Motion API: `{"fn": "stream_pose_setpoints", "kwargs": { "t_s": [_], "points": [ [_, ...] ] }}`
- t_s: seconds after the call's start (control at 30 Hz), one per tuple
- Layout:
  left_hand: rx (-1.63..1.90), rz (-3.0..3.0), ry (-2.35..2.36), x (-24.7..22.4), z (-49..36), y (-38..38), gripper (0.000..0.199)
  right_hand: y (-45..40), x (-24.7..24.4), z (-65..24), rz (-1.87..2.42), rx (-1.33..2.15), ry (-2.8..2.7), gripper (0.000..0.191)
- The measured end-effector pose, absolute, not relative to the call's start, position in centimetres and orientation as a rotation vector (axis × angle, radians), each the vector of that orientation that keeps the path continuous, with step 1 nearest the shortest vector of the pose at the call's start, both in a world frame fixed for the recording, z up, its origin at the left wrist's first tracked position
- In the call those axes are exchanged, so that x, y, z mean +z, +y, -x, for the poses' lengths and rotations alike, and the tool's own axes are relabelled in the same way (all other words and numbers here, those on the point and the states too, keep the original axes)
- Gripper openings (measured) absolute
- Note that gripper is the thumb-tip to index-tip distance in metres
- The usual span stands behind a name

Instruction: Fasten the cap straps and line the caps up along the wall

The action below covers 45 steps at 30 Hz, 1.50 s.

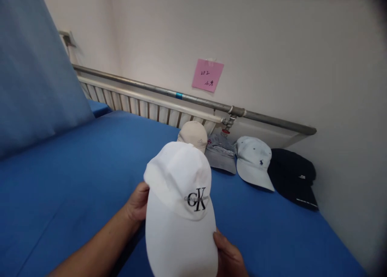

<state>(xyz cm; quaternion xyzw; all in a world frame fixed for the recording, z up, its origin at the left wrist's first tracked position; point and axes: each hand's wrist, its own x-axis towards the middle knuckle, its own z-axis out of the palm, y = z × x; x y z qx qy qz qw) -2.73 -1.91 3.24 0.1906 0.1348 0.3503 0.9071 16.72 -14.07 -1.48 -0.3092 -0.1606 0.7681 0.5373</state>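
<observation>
A white baseball cap [178, 180] with black letters on its front is held up over the blue bed, its brim pointing down toward me. My left hand [139, 202] grips the cap's left side, most of its fingers hidden behind the crown. On the right edge of the brim, my right hand [228, 253] holds on with the thumb showing and the other fingers underneath. Just behind it on the bed sits a beige cap [193, 132], partly covered by the white one.
A grey cap [222, 154], a pale blue cap [253, 160] and a black cap [292, 176] line the wall side of the blue bed [75, 168]. Behind them run a metal pipe [136, 84] and a radiator [145, 107]. A blue curtain [36, 67] hangs left; a pink note [208, 75] is on the wall.
</observation>
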Motion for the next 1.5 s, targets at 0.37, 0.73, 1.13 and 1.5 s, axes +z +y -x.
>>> {"fn": "stream_pose_setpoints", "kwargs": {
  "t_s": [0.37,0.73,1.13,1.5],
  "points": [
    [0.678,-0.453,0.034,2.5,2.8,0.8,0.013,-13.9,-2.8,-17.3,0.710,1.718,-0.244,0.042],
    [0.585,-0.415,-0.001,1.9,2.8,1.0,0.022,-13.7,-2.2,-16.5,0.657,1.725,-0.335,0.047],
    [0.585,-0.413,0.050,1.9,3.1,1.1,0.024,-13.3,-2.2,-16.4,0.668,1.638,-0.397,0.050],
    [0.594,-0.477,-0.088,1.4,2.7,1.4,0.026,-12.9,-1.8,-16.9,0.722,1.577,-0.403,0.046]
  ]
}}
